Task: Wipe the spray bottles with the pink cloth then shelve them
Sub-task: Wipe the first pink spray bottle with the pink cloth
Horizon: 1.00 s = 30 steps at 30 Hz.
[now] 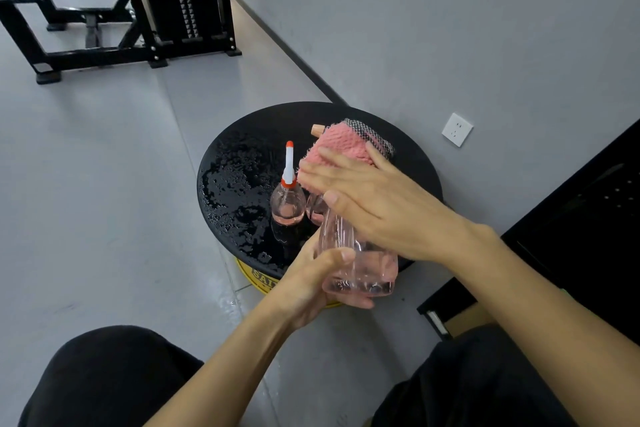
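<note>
The left hand (308, 288) curled round the base of the spray bottle (360, 267) while the right hand (374, 204), fingers nearly straight, pressed the pink cloth (339, 146) over its twelve-o'clock end.

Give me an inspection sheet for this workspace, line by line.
Surface: round black table, wet with droplets.
Job's things: held spray bottle, pink cloth over its top; small spray bottle upright on the table; second bottle partly hidden beside it.
Clutter: nothing seen.
Grippers: left hand grips the held spray bottle; right hand presses the pink cloth with straight fingers.
Cables: nothing seen.
Surroundings: wall socket, gym machine, black cabinet.
</note>
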Each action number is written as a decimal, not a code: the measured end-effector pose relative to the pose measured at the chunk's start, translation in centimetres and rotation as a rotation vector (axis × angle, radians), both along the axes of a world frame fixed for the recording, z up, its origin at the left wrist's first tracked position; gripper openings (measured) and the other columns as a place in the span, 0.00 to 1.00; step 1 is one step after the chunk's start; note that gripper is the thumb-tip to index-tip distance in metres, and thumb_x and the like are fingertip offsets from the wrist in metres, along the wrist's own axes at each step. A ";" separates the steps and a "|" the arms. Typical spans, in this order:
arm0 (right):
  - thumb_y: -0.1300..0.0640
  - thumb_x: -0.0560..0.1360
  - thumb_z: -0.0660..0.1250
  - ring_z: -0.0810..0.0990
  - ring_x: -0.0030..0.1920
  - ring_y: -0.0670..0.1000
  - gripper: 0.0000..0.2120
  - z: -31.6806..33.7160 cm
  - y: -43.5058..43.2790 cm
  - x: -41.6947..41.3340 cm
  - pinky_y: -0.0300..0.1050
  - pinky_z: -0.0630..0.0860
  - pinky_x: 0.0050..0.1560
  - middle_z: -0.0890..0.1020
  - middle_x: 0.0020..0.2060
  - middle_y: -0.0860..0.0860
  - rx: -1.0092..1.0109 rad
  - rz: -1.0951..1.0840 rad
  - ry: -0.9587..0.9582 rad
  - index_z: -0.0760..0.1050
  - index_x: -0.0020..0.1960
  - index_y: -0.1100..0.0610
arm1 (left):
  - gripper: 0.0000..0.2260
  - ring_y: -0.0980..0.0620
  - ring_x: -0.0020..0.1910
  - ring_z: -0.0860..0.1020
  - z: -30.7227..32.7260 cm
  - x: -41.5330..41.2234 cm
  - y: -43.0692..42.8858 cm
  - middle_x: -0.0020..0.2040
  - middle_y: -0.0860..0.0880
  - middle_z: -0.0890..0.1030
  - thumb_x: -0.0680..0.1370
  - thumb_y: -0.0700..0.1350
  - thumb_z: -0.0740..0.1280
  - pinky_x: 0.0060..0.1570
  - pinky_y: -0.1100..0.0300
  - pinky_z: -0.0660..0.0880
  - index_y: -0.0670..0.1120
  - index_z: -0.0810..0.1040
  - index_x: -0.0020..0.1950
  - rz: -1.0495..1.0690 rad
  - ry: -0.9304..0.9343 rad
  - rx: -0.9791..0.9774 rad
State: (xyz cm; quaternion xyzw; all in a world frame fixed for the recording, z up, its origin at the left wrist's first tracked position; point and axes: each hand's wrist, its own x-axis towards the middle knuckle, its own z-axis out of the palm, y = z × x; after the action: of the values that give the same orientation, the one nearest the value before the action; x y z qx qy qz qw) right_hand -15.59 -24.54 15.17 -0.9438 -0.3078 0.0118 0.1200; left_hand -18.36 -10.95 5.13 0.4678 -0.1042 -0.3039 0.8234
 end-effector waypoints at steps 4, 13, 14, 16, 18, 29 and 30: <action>0.44 0.81 0.41 0.41 0.76 0.38 0.26 0.6 0.1 0.9 0.52 0.36 0.77 0.51 0.78 0.40 0.040 -0.051 -0.013 0.53 0.78 0.47 | 0.44 0.41 0.48 0.83 0.1 -0.1 -0.3 0.56 0.41 0.81 0.56 0.58 0.80 0.32 0.53 0.80 0.48 0.69 0.68 -0.004 0.006 -0.027; 0.40 0.80 0.41 0.38 0.77 0.40 0.30 -0.4 -0.7 1.0 0.51 0.41 0.77 0.45 0.78 0.41 0.130 -0.215 -0.033 0.45 0.79 0.48 | 0.43 0.40 0.50 0.82 0.2 0.1 -0.1 0.58 0.41 0.81 0.57 0.59 0.81 0.33 0.53 0.81 0.49 0.70 0.67 -0.002 0.006 -0.062; 0.40 0.80 0.41 0.38 0.77 0.40 0.30 -0.5 -0.6 1.1 0.51 0.42 0.77 0.45 0.78 0.41 0.158 -0.222 -0.021 0.45 0.79 0.48 | 0.43 0.39 0.50 0.82 0.2 0.1 -0.1 0.58 0.41 0.81 0.57 0.59 0.81 0.33 0.53 0.81 0.49 0.70 0.67 0.000 0.009 -0.069; 0.40 0.80 0.42 0.39 0.77 0.40 0.30 -0.7 -0.3 0.9 0.53 0.42 0.78 0.47 0.78 0.41 0.200 -0.213 0.012 0.47 0.79 0.49 | 0.41 0.39 0.49 0.82 0.0 0.1 -0.1 0.57 0.40 0.82 0.57 0.59 0.80 0.32 0.53 0.81 0.50 0.71 0.66 0.010 0.018 -0.096; 0.40 0.80 0.43 0.41 0.77 0.40 0.30 -1.1 0.0 0.3 0.57 0.44 0.77 0.50 0.78 0.42 0.215 -0.163 0.010 0.52 0.79 0.50 | 0.38 0.39 0.48 0.83 0.1 0.2 0.0 0.54 0.41 0.83 0.57 0.60 0.80 0.32 0.53 0.81 0.52 0.73 0.63 0.026 0.026 -0.112; 0.51 0.81 0.59 0.43 0.77 0.39 0.25 -0.9 0.8 0.0 0.34 0.43 0.75 0.55 0.77 0.41 0.215 -0.213 0.004 0.61 0.76 0.51 | 0.44 0.40 0.47 0.84 0.0 0.1 0.0 0.52 0.41 0.83 0.55 0.59 0.80 0.30 0.54 0.81 0.48 0.68 0.67 0.034 0.026 -0.070; 0.53 0.82 0.59 0.46 0.77 0.39 0.22 -0.9 0.9 -0.3 0.24 0.40 0.69 0.58 0.77 0.42 0.230 -0.213 -0.020 0.65 0.75 0.52 | 0.44 0.40 0.47 0.84 -0.1 0.1 -0.1 0.51 0.41 0.84 0.55 0.60 0.80 0.30 0.54 0.81 0.47 0.68 0.66 0.041 0.022 -0.066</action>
State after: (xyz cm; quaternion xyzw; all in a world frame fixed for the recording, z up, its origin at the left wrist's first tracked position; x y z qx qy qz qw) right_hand -15.88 -23.59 14.24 -0.9511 -0.2066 -0.0457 0.2250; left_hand -18.26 -11.00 5.04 0.4390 -0.0957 -0.2885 0.8455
